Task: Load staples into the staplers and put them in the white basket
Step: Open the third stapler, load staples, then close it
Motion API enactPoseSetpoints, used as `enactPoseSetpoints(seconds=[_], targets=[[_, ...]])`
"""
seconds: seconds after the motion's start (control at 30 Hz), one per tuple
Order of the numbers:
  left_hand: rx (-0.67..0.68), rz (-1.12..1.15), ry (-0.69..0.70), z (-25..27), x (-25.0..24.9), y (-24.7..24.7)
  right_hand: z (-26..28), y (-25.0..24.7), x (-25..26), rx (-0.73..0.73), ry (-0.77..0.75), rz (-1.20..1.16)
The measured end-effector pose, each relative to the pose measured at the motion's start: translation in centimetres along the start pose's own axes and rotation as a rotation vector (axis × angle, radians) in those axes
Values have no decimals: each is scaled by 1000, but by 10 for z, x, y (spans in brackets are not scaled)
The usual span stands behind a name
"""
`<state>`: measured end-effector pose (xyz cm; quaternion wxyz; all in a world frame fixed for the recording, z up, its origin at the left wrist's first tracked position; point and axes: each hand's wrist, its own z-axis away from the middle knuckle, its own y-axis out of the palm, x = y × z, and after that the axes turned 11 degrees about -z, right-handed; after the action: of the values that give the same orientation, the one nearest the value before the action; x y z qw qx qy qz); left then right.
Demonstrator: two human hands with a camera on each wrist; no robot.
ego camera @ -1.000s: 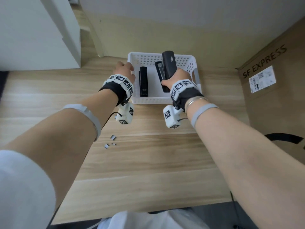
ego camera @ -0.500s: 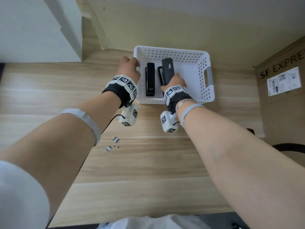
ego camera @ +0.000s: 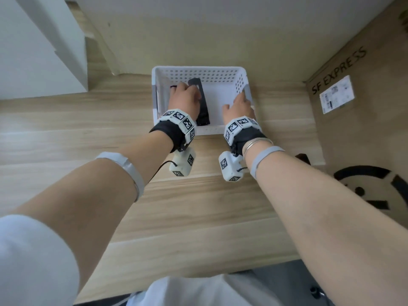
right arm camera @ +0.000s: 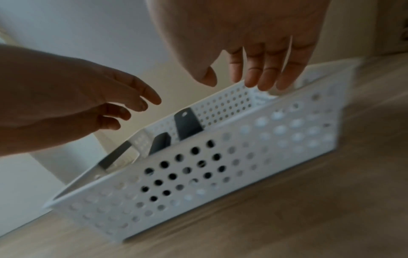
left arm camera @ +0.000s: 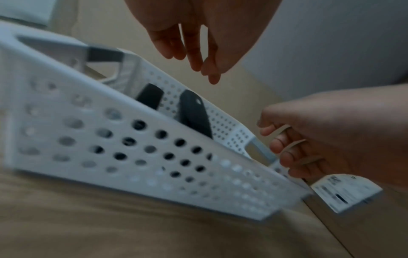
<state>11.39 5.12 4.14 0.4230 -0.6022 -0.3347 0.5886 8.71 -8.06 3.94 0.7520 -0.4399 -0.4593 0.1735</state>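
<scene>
**Both hands above the white basket, two staplers inside**

At the far left stands a white cabinet (ego camera: 42, 62), at the back of the wooden surface (ego camera: 66, 133). Next comes the left hand (ego camera: 185, 100), which hangs over the left part of the white basket (ego camera: 198, 75). In the left wrist view its fingers (left arm camera: 194, 57) point down, loose and a little spread, and they hold nothing; they are above the basket and do not touch the staplers. Under this hand, in the head view, only the far tip of the left stapler (ego camera: 173, 86) shows, dark against the basket floor. In the wrist views it lies flat and close to the left wall.

Just beside it, toward the middle, lies the second stapler (ego camera: 199, 102). It is black and long and lies with its length from the near wall to the far wall. Both staplers are closed and lie in the left half of the basket. The right half of the floor is bare white.

The right hand (ego camera: 239, 107) is at the right side of the basket. Its fingers (right arm camera: 262, 73) are straight and relaxed, close together, with the tips at the right rim near the grey handle (ego camera: 246, 93). Whether they touch the rim or only hover there, I cannot tell. The hand grips nothing.

At the far right stands a cardboard box (ego camera: 364, 129) with the print "SF EXPRESS" and a white label (ego camera: 336, 97).
</scene>
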Motion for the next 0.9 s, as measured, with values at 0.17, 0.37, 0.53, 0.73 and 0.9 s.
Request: enactPoseSetpoints(seconds=[0.17,0.37,0.53,0.73,0.9], targets=[[88,66,74,36,-50,34,16,-48,-73,-18,136,107],[265,110,131,74,-91,77,41,-90,-154,13,295,175],[387,64,155,91,-98,98,48,-99,-181,122,397,117],[432,69,143,96,-85,96,49,-97,-149,236,177,163],[442,78,97,99,-47,80,65,-62,-83,486,-189,253]])
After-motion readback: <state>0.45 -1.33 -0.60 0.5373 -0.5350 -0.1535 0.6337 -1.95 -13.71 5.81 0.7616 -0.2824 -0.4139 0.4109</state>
